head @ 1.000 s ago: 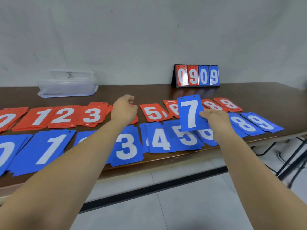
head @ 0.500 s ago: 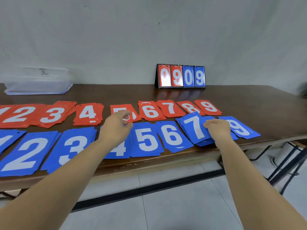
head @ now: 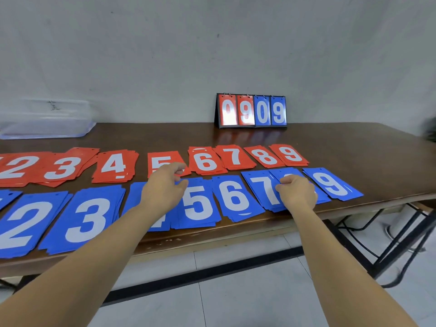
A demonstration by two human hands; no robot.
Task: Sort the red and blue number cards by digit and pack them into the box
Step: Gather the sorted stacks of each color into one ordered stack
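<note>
The box (head: 44, 121) sits far off at 10 o'clock. My left hand (head: 162, 185) hangs over the blue 4 (head: 135, 199), fingers curled. If it holds anything, I cannot tell. My right hand (head: 297, 193) seems to pinch the blue 7 (head: 259, 187) at its 3 o'clock edge. It looks thin, light, bendy and slippy, so an edge is best.

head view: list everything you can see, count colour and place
red card piles: at least eight, red, back row, 2 to 9
blue card piles: at least eight, blue, front row, two under hands
scoreboard: one, black, red and blue cards reading 0909, back by wall
box: one, clear plastic, back left
table: one, dark brown, against wall
left hand: one, over blue row, fingers loosely curled
right hand: one, on blue cards beside the 7
</note>
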